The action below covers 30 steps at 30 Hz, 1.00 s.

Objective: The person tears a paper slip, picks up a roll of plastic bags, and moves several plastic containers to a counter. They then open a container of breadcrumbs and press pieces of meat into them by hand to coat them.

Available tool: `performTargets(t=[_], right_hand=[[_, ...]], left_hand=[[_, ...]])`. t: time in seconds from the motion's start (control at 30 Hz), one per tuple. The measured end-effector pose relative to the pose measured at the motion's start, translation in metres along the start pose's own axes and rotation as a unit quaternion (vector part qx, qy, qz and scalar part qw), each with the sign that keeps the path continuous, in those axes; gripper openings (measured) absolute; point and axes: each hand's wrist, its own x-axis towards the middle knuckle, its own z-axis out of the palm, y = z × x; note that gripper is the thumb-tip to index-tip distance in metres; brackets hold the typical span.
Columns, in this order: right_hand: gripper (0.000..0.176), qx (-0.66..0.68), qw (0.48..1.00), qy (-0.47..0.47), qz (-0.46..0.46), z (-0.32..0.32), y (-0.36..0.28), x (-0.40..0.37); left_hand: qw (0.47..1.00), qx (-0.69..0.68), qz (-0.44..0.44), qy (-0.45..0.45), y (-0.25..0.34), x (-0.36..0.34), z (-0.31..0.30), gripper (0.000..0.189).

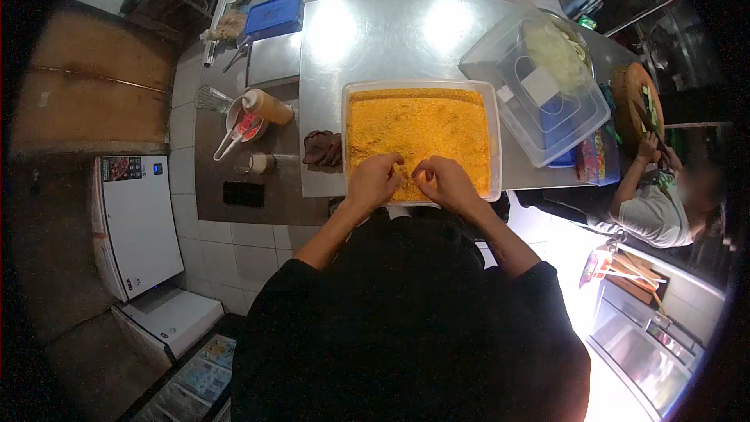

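While your L hand (376,178) & R hand (448,181) sit curled, can't tell what's pinched, quick flicks cd spill crumbs (422,121) outta tub (495,148).

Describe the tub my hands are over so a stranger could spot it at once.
Find the steel table; at its near edge, beneath the left hand and right hand, sits a rectangular translucent plastic tub. Unlike the clear plastic ware to its right and the dark bundle to its left, it holds yellow-orange crumbs.
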Motion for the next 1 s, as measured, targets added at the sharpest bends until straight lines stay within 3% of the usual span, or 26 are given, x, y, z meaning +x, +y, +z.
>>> performTargets(t=[0.13, 0.27, 0.47, 0.53, 0.57, 0.63, 0.7, 0.77, 0.83, 0.9, 1.0], right_hand=[[0.012, -0.098, 0.995, 0.007, -0.022, 0.019, 0.002, 0.001], [0.013, -0.097, 0.992, 0.040, -0.064, 0.019, 0.002, 0.002], [0.008, 0.080, 0.995, 0.025, 0.045, 0.005, 0.021, 0.005], [0.016, 0.346, 0.922, -0.031, 0.171, 0.006, 0.032, 0.007], [0.016, 0.346, 0.922, -0.029, 0.171, 0.003, 0.030, 0.005], [0.030, 0.518, 0.813, -0.060, 0.260, -0.004, 0.019, -0.001], [0.035, 0.552, 0.784, -0.055, 0.278, 0.000, 0.002, -0.001], [0.039, 0.585, 0.753, -0.050, 0.296, 0.003, 0.000, -0.001], [0.041, 0.666, 0.685, -0.087, 0.282, 0.006, 0.000, -0.001], [0.041, 0.672, 0.683, -0.069, 0.279, 0.005, -0.008, 0.000], [0.042, 0.673, 0.689, -0.029, 0.268, 0.002, -0.004, 0.001]], left_hand=[[0.999, 0.017, 0.020, -0.040, -0.002, -0.008, -0.005, 0.025], [0.997, 0.061, 0.017, -0.046, -0.005, -0.011, 0.006, 0.021], [0.995, 0.086, 0.004, -0.053, -0.010, -0.010, 0.007, 0.016], [0.997, 0.060, -0.009, -0.041, -0.007, -0.011, 0.002, 0.016], [1.000, 0.007, -0.011, -0.013, -0.002, -0.013, -0.003, 0.017], [0.999, -0.045, -0.012, 0.014, 0.010, -0.012, -0.013, 0.017], [0.994, -0.112, 0.016, 0.004, 0.024, -0.010, -0.018, 0.020], [0.994, -0.090, 0.061, 0.009, 0.039, -0.008, -0.018, 0.023], [0.992, -0.069, 0.107, 0.014, 0.052, -0.008, -0.022, 0.026], [0.979, -0.036, 0.191, 0.061, 0.062, -0.006, -0.026, 0.031], [0.975, -0.151, 0.144, 0.077, 0.064, -0.008, -0.026, 0.032]])
